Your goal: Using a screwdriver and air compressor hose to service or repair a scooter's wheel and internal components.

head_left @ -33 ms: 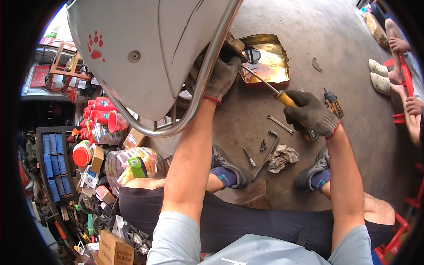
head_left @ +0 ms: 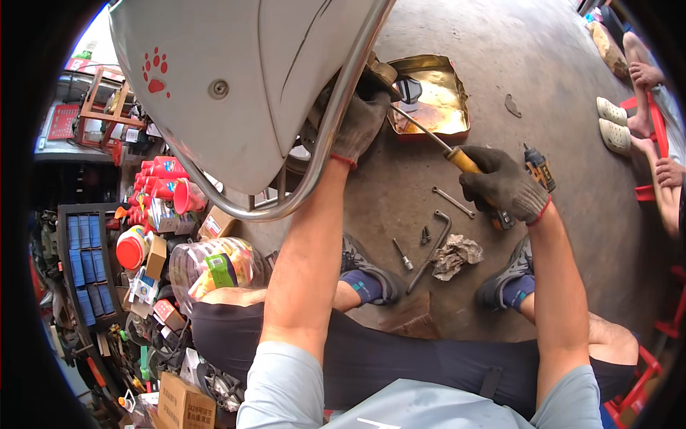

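Observation:
My right hand (head_left: 504, 182), in a dark glove with a red cuff, is closed around the yellow handle of a screwdriver (head_left: 464, 161). The long shaft slants up and left, its tip end at a rounded, dirty metal part (head_left: 381, 75). Just below that part is my gloved left hand (head_left: 359, 127), behind the silver tube bar (head_left: 334, 136) of a light grey scooter body panel (head_left: 214, 93). Its fingers look curled at the part, but they are largely hidden. A rectangular tin tray (head_left: 454, 107) with a gold inside lies beyond the screwdriver and holds a black and clear item.
A cordless power tool (head_left: 539, 168), a wrench (head_left: 454, 202), a bent socket wrench (head_left: 431, 250), small bolts (head_left: 426, 234) and a crumpled rag (head_left: 457, 256) lie on the floor. Cluttered goods (head_left: 161, 186) fill the left. At right, another person's feet (head_left: 614, 121) are near.

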Available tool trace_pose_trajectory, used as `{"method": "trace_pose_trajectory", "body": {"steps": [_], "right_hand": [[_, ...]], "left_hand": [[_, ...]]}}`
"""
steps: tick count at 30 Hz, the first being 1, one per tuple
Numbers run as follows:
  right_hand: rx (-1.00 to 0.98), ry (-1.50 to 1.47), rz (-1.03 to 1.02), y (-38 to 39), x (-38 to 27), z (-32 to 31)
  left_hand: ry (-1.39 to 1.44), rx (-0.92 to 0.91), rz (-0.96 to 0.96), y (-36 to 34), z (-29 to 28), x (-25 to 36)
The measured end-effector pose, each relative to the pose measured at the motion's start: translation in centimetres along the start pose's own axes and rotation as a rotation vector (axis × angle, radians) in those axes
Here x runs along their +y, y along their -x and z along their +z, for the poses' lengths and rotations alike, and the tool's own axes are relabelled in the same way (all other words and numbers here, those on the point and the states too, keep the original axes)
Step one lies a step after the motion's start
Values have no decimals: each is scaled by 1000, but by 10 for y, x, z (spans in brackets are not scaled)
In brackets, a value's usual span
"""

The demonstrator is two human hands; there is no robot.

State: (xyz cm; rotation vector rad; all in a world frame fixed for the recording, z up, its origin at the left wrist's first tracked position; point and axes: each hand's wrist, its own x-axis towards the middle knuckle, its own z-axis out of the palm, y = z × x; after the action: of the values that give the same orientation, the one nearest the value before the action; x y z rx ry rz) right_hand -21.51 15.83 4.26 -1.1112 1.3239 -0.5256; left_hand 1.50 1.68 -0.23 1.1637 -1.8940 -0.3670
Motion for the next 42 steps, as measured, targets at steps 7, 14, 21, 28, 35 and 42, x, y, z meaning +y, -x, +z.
{"method": "trace_pose_trajectory", "body": {"steps": [7,14,21,28,35,42], "right_hand": [[21,48,90,6,-18,-3],[8,226,85,19,-41,-9],[-54,0,12,33,-38,-16],[-189,-409,114,25,-20,-22],[-253,-503,163,4,-7,-25],[-311,-550,129,-4,8,-28]], "left_hand": [[-160,58,43,-1,0,-1],[24,61,-73,-4,0,1],[172,-77,-165,-4,-11,-6],[164,-107,-180,-7,-13,-1],[86,-202,-259,-9,-19,8],[281,-217,-262,-9,-19,13]]}}
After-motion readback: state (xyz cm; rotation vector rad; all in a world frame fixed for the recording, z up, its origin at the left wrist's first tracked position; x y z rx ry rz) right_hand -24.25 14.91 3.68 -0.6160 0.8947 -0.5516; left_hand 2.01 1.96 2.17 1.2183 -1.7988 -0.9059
